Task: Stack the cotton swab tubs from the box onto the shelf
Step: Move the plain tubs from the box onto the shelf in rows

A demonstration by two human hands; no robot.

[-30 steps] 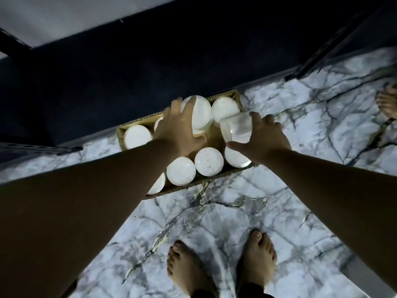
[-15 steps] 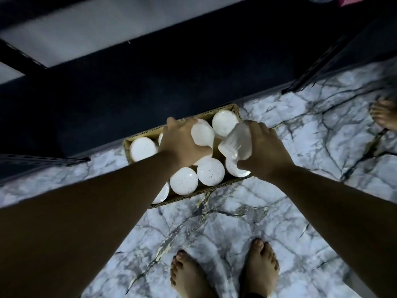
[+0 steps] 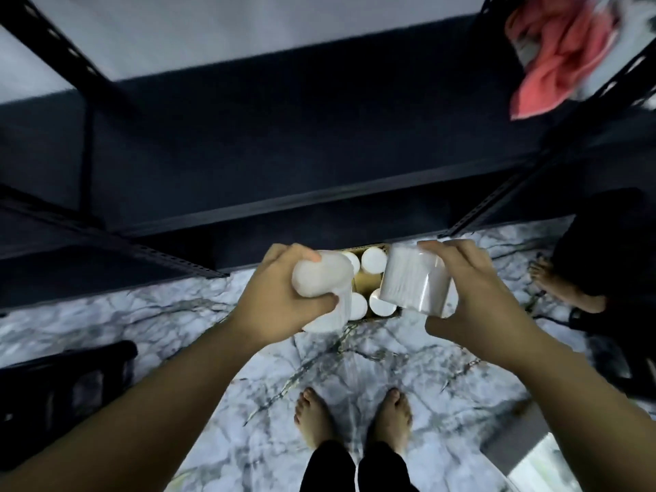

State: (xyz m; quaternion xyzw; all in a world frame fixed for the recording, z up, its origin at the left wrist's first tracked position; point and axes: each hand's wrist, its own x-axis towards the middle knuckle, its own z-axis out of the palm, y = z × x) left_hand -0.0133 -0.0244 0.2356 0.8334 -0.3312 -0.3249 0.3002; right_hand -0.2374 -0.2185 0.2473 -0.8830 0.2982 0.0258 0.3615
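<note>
left hand (image 3: 280,296): white-lidded tub (image 3: 321,278) | right hand (image 3: 475,296): clear tub (image 3: 413,284) (swabs visible)

The dark shelf (image 3: 319,143) spreads broad and bare above the cardboard box (image 3: 369,278), open to a hand across its middle, with black slotted uprights at the shelf's left (image 3: 53,47) and right (image 3: 532,179) ends and a red cloth (image 3: 557,55) at its far right corner. Below the shelf's front edge, the left hand (image 3: 273,296) and right hand (image 3: 475,296), each gripping a tub, cover most of the box, leaving a narrow gap between them.
</note>
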